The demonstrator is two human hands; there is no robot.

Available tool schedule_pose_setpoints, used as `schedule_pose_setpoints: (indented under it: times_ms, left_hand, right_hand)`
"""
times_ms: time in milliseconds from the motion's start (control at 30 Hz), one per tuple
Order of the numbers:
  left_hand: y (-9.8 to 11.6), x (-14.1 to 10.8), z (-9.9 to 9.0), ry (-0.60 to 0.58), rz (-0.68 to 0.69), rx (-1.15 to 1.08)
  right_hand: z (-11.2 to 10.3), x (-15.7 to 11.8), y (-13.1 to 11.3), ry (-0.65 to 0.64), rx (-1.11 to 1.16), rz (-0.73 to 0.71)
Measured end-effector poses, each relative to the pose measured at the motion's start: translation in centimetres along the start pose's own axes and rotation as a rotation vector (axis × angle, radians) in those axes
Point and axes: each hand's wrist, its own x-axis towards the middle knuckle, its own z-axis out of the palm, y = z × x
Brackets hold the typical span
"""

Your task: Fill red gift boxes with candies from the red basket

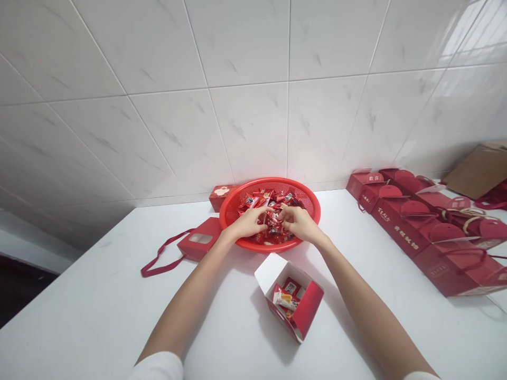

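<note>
A red plastic basket (312,203) with a mesh wall holds many small red wrapped candies (273,232). My left hand (249,222) reaches over its left rim, thumb and forefinger apart above the candies. From the right, my right hand (300,222) dips in among them with fingers curled in; what lies in its fingertips is hidden. Nearer to me, between my forearms, an open red box (312,311) with a white inside stands with its flap up. Several wrapped pieces (285,298) lie in it.
Left of the basket lies a red box with a window (198,240) and a ribbon strap (158,264). A small patterned red box (219,196) sits behind. Rows of red gift boxes (412,237) stand at right, a brown carton (477,171) beyond. A tiled wall (249,132) closes the back.
</note>
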Motion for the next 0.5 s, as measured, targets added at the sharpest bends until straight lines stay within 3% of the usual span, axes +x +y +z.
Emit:
schedule_pose_setpoints:
  times_ms: [233, 500]
  left_hand:
    - [-0.16, 0.48, 0.29, -0.282, -0.176, 0.322]
    - [0.53, 0.71, 0.10, -0.366, -0.140, 0.478]
  right_hand:
    - [-0.27, -0.13, -0.44, 0.036, -0.014, 0.032]
    - [-0.42, -0.14, -0.64, 0.056, 0.018, 0.053]
